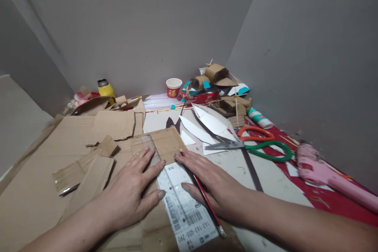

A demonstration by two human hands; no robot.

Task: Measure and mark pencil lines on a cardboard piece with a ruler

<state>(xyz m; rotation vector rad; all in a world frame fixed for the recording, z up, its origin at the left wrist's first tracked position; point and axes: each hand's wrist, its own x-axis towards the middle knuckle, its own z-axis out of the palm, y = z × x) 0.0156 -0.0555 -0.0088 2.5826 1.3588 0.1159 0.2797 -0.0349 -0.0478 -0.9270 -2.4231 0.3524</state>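
Note:
My left hand (141, 184) lies spread over a clear ruler (154, 153), fingertips on the ruler and on the cardboard beneath. The ruler runs lengthwise along a brown cardboard piece (170, 141) that has a white printed shipping label (189, 220) on it. In my right hand (211, 181) is a red and black pencil (206, 201), running between thumb and fingers. Its point shows just past my index finger, and its other end slants back toward me. The fingers of this hand rest on the cardboard beside the label.
Orange- and green-handled scissors (227, 145) lie on the right near white paper pieces (209, 120). A pink glue gun (315, 167) is farther right. Cardboard scraps (88, 177) cover the left side. At the back stand a yellow bottle (106, 91), a paper cup (173, 86) and cardboard models (217, 74).

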